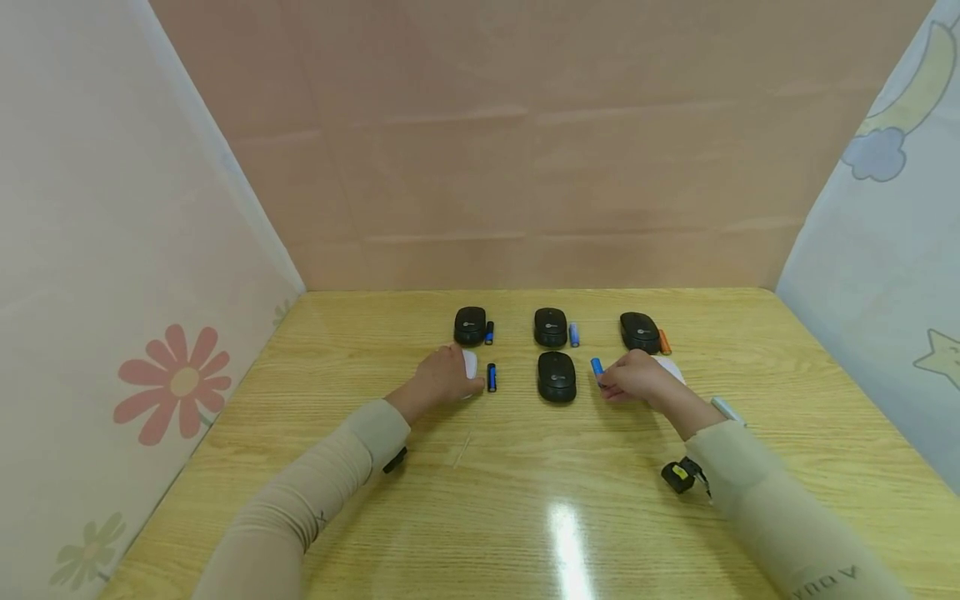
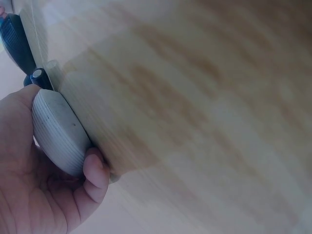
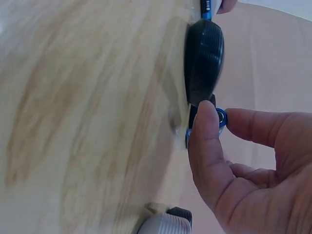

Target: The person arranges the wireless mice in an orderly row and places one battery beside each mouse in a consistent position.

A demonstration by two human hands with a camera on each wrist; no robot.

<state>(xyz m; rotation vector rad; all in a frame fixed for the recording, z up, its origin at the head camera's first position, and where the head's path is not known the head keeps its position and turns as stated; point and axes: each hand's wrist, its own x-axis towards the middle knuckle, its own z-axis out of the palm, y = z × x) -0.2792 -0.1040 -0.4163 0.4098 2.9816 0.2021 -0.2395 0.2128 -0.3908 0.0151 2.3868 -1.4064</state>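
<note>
My left hand (image 1: 442, 375) grips a white computer mouse (image 2: 58, 129) by its sides, thumb on one side and curled fingers on the other. In the head view that hand covers most of the white mouse. Just right of it stands a dark blue battery (image 1: 492, 377). My right hand (image 1: 632, 377) pinches a light blue battery (image 1: 597, 367) between thumb and finger; the right wrist view shows the end of this battery (image 3: 222, 117). Between the two hands sits a black mouse (image 1: 557, 377). A second white mouse (image 1: 670, 367) is partly hidden behind my right hand.
Along the back are three black mice, at left (image 1: 470, 325), middle (image 1: 551, 327) and right (image 1: 639, 332). Beside them lie a dark blue battery (image 1: 490, 333), a pale blue battery (image 1: 574, 334) and an orange battery (image 1: 665, 342). A silver cylinder (image 1: 726, 408) lies by my right forearm.
</note>
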